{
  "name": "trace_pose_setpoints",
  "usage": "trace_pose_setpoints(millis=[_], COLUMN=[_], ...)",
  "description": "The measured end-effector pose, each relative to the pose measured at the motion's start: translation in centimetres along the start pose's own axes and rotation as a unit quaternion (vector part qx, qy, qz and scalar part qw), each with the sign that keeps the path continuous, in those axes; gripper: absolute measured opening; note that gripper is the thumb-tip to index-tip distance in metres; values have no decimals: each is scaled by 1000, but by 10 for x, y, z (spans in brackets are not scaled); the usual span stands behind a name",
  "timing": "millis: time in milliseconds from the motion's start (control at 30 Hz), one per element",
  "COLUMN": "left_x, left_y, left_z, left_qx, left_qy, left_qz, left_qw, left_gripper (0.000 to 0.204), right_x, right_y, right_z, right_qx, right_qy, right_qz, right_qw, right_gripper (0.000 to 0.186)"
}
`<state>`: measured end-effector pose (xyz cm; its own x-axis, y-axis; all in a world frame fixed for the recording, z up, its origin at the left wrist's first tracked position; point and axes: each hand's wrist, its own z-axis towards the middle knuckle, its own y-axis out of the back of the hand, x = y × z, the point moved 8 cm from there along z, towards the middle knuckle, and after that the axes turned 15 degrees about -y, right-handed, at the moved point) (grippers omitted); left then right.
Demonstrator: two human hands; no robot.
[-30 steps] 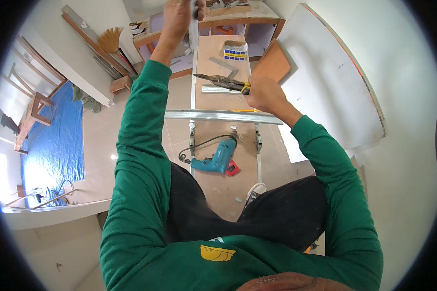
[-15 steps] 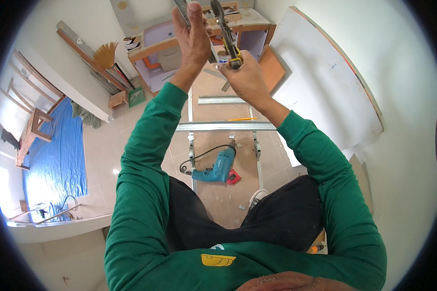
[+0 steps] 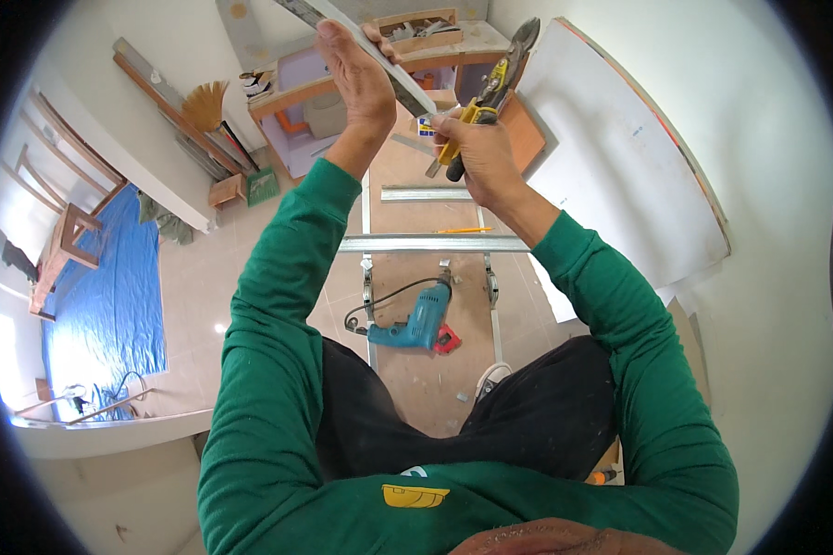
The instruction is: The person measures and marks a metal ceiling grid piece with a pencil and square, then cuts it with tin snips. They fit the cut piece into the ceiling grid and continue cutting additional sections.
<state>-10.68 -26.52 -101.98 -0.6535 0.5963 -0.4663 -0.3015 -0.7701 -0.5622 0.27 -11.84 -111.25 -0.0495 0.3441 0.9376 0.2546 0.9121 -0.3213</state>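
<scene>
My left hand [image 3: 359,88] is closed around a grey metal channel [image 3: 411,92], which slants from the top edge down toward my right hand [image 3: 483,155]. That right hand grips a pair of tin snips [image 3: 494,85] with yellow and black handles, the jaws pointing up and away. Its thumb and fingertips are at the channel's near end, apparently touching it. Lower down, a longer metal channel [image 3: 435,242] lies crosswise, with a shorter channel [image 3: 426,193] and a yellow pencil [image 3: 463,229] beyond it. Nearer me are a teal corded drill [image 3: 424,316] and a red tape measure [image 3: 447,339].
Two hinged metal rails [image 3: 492,287] run away from me beneath the crosswise channel. A large white board [image 3: 620,157] leans at the right. Ahead stands a wooden cabinet frame [image 3: 292,100]; a broom [image 3: 205,104], green dustpan [image 3: 262,187] and blue tarp [image 3: 111,287] are to the left.
The snips have swung to the right, away from the metal channel. The channel has tilted, its near end now by my right fingertips. My right hand has moved slightly right and nearer.
</scene>
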Motion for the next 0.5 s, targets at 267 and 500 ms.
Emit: trace_pose_setpoints(millis=[267,500], left_x=[15,25], left_y=[-11,63], left_z=[-27,55], left_qx=[161,160], left_qy=[-56,176], left_qz=[221,22], left_qw=[960,971], left_gripper=[77,83], right_x=[34,-27], right_y=[3,50], right_z=[-23,-18], right_qx=[-145,60], right_qy=[138,-67], right_qz=[-300,-440], right_qw=[933,893], right_gripper=[28,46])
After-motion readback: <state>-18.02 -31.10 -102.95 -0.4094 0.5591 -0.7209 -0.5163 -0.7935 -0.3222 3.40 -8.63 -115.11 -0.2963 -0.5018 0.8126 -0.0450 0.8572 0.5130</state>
